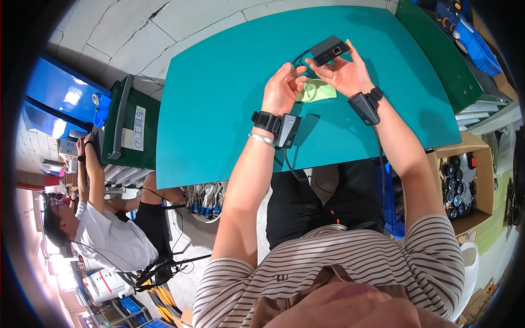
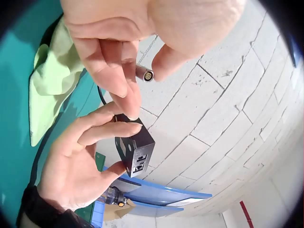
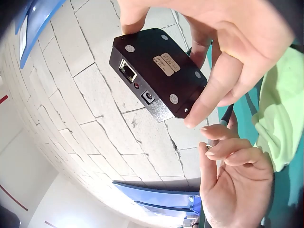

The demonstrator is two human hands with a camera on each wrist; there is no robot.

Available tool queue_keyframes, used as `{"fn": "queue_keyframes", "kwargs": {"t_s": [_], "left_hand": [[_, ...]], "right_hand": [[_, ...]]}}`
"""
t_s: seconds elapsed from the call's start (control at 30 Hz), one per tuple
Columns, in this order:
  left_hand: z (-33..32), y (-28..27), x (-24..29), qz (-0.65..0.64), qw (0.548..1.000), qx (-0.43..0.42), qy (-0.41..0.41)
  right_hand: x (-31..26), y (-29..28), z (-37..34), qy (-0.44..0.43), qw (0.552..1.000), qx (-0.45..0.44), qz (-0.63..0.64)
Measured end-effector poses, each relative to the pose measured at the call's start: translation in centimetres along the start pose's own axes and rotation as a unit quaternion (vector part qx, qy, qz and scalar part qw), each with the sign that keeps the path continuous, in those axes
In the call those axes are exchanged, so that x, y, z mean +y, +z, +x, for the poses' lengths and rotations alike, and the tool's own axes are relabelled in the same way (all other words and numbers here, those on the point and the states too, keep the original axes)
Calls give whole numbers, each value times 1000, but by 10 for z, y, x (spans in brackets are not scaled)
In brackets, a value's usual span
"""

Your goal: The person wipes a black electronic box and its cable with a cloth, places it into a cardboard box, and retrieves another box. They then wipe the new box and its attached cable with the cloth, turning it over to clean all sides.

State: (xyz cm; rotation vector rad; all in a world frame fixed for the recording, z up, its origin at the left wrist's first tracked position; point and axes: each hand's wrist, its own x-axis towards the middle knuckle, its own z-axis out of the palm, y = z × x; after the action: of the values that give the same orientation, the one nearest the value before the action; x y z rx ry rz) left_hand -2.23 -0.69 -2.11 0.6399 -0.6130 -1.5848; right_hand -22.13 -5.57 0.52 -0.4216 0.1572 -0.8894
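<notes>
My right hand (image 1: 350, 75) holds a small black box (image 1: 329, 50) by its edges, raised over the green table (image 1: 219, 98). In the right wrist view, the box shows a network port (image 3: 128, 71), a small round power socket (image 3: 148, 97) and a label (image 3: 166, 64) on its flat face. My left hand (image 1: 281, 90), just to the left, pinches a round metal cable connector (image 2: 145, 73) with pins in its end. A black cable (image 1: 299, 56) runs near the box. Below both hands lies a light green cloth (image 1: 317, 91).
A cardboard box (image 1: 465, 180) of round dark items stands right of the table. At the left are a green tool cabinet (image 1: 134, 120) and a seated person (image 1: 115, 235) in a white shirt. A block wall (image 1: 191, 22) rises behind the table; blue bins (image 1: 476, 46) sit at upper right.
</notes>
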Motion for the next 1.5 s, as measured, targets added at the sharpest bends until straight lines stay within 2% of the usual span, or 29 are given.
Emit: {"fn": "queue_keyframes", "kwargs": {"t_s": [0.77,1.5], "left_hand": [[-2,4,1,33,999,-4,-18],[2,0,-3,-28,999,27,-4]], "right_hand": [[0,-1,0,-4,1000,8,-17],[2,-1,-1,-1,1000,4,-4]]}}
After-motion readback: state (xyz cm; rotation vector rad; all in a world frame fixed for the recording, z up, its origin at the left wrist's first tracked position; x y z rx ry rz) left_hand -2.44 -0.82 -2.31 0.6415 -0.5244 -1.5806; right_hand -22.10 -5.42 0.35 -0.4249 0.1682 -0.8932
